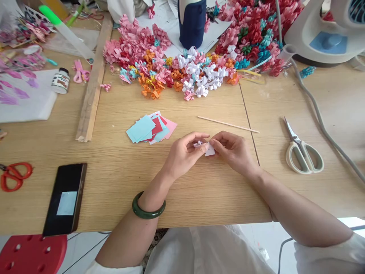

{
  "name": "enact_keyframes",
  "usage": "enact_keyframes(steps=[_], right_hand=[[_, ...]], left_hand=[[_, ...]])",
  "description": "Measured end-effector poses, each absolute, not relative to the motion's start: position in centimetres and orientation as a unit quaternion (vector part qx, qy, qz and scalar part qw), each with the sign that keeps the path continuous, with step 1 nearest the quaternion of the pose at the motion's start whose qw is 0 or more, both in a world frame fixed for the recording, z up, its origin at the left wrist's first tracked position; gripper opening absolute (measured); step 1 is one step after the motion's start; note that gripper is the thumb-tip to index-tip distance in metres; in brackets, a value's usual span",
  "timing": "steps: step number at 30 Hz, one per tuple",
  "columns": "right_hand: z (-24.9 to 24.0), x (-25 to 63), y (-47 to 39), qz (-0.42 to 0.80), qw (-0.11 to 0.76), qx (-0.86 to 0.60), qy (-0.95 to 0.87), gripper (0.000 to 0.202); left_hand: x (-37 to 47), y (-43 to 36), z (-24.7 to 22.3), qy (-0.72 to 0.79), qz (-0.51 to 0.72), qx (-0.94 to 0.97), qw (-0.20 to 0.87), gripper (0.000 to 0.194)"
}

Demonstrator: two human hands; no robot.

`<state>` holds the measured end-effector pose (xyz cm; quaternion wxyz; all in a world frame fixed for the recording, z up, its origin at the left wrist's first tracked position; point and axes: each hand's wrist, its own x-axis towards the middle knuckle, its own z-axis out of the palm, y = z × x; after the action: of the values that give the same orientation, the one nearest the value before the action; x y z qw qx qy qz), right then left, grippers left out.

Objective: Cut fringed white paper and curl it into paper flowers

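Observation:
A small white paper piece (210, 150) is pinched between my two hands over the middle of the wooden table. My left hand (186, 152), with a dark green bangle on its wrist, grips the curled left part of the paper between thumb and fingers. On the other side, my right hand (232, 148) pinches the paper's upper right edge. Behind my left hand lies a fanned stack of blue, red, pink and white paper cards (141, 128). A thin wooden stick (228, 124) rests on the table beyond my right hand.
Curled paper flowers (196, 72) heap along the back around a dark blue bottle (192, 26). White-handled scissors (303, 154) and a grey cable lie right. At left are a wooden bar (95, 83), a phone (65, 198) and red-handled scissors (17, 176).

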<state>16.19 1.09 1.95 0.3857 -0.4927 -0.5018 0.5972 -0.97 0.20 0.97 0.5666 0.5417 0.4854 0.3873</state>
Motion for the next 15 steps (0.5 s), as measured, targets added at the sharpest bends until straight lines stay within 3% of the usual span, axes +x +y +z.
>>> enact_keyframes(steps=[10,15], right_hand=[[1.64,16.42,1.18,0.61,0.384,-0.515,-0.463,0.04],[1.74,16.41,1.28,0.624,0.385,-0.514,-0.446,0.04]], left_hand=[[-0.87,0.28,0.79,0.534,0.396,0.597,0.449,0.031],[-0.99,0.34,0.98,0.502,0.43,0.528,0.534,0.032]])
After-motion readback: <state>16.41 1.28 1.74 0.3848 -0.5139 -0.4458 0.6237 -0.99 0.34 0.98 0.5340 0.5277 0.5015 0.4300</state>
